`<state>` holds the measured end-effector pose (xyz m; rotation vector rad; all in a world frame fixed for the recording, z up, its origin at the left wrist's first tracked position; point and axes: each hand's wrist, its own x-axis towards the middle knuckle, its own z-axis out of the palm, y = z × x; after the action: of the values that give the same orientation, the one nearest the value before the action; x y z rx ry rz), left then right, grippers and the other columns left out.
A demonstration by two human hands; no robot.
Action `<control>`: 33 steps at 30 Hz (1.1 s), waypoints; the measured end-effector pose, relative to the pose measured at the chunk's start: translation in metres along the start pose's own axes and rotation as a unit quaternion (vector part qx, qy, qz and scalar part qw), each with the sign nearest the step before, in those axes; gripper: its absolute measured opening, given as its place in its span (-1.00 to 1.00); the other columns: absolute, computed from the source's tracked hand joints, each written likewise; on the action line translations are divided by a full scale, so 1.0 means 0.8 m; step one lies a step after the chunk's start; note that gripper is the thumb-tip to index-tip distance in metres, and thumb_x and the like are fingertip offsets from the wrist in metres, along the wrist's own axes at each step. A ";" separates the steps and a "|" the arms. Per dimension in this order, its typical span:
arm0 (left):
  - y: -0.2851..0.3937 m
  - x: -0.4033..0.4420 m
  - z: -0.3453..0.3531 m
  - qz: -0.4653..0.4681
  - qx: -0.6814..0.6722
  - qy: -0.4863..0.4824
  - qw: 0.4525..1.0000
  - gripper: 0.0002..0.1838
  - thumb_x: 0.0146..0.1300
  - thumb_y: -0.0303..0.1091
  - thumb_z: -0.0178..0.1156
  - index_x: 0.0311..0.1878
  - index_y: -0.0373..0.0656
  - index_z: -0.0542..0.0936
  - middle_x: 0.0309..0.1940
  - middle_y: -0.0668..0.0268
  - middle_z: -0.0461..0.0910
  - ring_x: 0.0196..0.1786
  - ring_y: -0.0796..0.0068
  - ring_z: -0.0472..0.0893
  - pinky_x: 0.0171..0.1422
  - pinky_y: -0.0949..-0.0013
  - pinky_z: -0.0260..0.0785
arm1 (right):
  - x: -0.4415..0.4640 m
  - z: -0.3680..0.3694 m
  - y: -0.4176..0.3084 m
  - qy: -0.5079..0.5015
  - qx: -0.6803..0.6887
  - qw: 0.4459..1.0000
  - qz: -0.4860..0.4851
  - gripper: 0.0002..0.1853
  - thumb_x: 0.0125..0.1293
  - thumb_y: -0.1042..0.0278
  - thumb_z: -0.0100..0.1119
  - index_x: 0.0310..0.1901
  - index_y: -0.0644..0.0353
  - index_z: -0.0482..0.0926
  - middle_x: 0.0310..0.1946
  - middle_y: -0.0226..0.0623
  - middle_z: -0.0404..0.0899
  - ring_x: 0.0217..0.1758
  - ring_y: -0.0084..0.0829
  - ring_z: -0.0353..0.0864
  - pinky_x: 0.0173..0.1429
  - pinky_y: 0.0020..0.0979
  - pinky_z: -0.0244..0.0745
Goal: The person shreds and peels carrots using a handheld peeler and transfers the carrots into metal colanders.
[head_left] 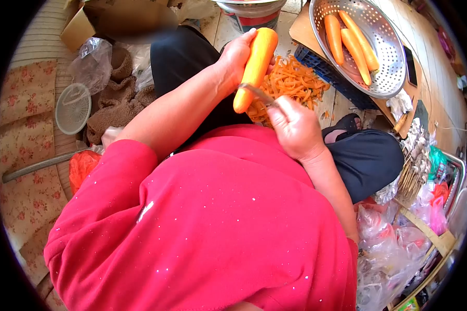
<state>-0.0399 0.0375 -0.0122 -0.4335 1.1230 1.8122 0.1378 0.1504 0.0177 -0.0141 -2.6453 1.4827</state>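
Observation:
A large peeled-looking carrot [258, 59] is held by its upper end in my left hand [236, 56], its lower end pointing toward me. My right hand [297, 129] is closed around a peeler [262, 95], whose head lies against the lower part of the carrot. Below and behind the carrot, a heap of orange peelings [294, 82] covers part of the floor. Several carrots [354, 47] rest in a perforated metal colander [392, 52] at the upper right.
The colander stands on a wooden board [302, 30] over a blue crate [342, 83]. A bucket [251, 19] is at the top. Plastic bags [379, 249] and skewers [411, 176] lie at right; a cardboard box [78, 33] and round plastic lid [73, 109] at left.

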 end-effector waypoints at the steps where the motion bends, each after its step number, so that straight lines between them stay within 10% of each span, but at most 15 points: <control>1: -0.001 0.002 0.002 -0.003 -0.001 0.008 1.000 -0.43 0.41 0.13 -0.13 -0.03 -0.29 0.47 -0.42 0.07 0.56 -0.44 0.19 0.59 -0.39 0.18 0.51 | -0.001 0.002 -0.001 0.001 -0.001 1.000 0.002 -0.77 0.35 0.23 0.09 -0.39 0.20 0.44 -0.53 0.02 0.51 -0.41 0.08 0.54 -0.34 -0.08 0.42; 11: -0.034 -0.066 0.015 -0.100 0.090 -0.144 0.980 -0.46 0.41 0.09 -0.10 0.09 -0.24 0.49 -0.29 0.09 0.61 -0.42 0.25 0.64 -0.48 0.28 0.53 | 0.039 -0.053 0.114 0.107 -0.090 0.964 0.224 -0.62 0.42 0.08 -0.05 -0.37 0.26 0.51 -0.56 -0.12 0.53 -0.46 -0.10 0.51 -0.30 -0.26 0.40; 19: -0.001 0.001 0.005 0.016 0.034 -0.007 0.999 -0.41 0.43 0.15 -0.20 0.01 -0.28 0.45 -0.35 0.11 0.59 -0.45 0.24 0.61 -0.40 0.25 0.54 | 0.003 0.000 0.004 -0.010 -0.010 1.000 -0.011 -0.76 0.32 0.20 0.11 -0.38 0.18 0.40 -0.48 0.00 0.52 -0.37 0.10 0.55 -0.33 -0.05 0.43; 25: -0.024 -0.043 0.034 -0.019 0.079 -0.056 0.995 -0.51 0.39 0.08 -0.02 0.04 -0.21 0.48 -0.34 0.15 0.60 -0.48 0.30 0.60 -0.50 0.33 0.53 | 0.028 -0.016 0.045 0.088 -0.048 0.991 0.087 -0.70 0.39 0.14 0.00 -0.34 0.23 0.43 -0.45 0.11 0.53 -0.32 0.21 0.53 -0.28 0.03 0.41; 28: -0.021 -0.069 0.021 -0.067 0.175 -0.183 0.965 -0.50 0.37 0.06 0.02 0.05 -0.25 0.49 -0.31 0.10 0.61 -0.41 0.26 0.65 -0.50 0.28 0.55 | 0.047 -0.051 0.119 0.058 -0.179 0.968 0.164 -0.63 0.43 0.11 -0.08 -0.28 0.29 0.52 -0.48 -0.04 0.56 -0.39 -0.11 0.56 -0.25 -0.26 0.41; 33: -0.003 -0.025 -0.005 -0.045 0.059 -0.092 0.993 -0.41 0.44 0.08 -0.25 0.09 -0.31 0.44 -0.25 0.02 0.62 -0.38 0.20 0.67 -0.50 0.26 0.57 | 0.035 -0.041 0.088 0.097 -0.101 0.977 0.163 -0.67 0.42 0.13 -0.04 -0.32 0.24 0.51 -0.60 -0.26 0.49 -0.53 -0.35 0.46 -0.39 -0.32 0.34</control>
<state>-0.0280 0.0242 -0.0016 -0.2389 1.0582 1.6609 0.1103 0.2169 -0.0227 -0.6045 -2.7107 1.2039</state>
